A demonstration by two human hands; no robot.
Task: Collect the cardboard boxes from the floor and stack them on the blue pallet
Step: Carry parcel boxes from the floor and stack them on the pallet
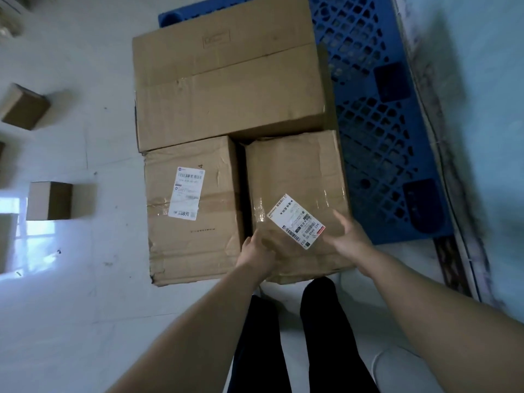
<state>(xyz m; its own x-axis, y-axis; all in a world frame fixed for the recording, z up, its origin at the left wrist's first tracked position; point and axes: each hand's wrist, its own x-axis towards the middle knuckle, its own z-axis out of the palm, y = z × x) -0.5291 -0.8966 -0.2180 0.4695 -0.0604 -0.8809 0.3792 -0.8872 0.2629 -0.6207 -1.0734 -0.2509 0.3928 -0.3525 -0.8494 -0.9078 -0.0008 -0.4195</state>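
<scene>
- On the blue pallet (377,131), seen from the head camera, three cardboard boxes sit packed together: a long box (226,89) at the far side and two squarer ones in front of it, touching it.
- The front-left box (192,211) carries a white shipping label and has dented near corners.
- The front-right box (297,171) lies just beside it, with a tilted white label (296,221) near its front edge.
- Both hands are at the near end of this front-right box, either side of the tilted label.
- The left hand (256,252) is against the box's near left top edge; motion blur hides its fingers, so I cannot tell whether it grips or only touches.
- The right hand (350,238) is released, fingers spread and relaxed, over the box's near right corner.
- Two small boxes (49,200) lie well apart on the pale floor (85,307) to the left.
- Dark-trousered legs (320,321) stand just before the pallet.
</scene>
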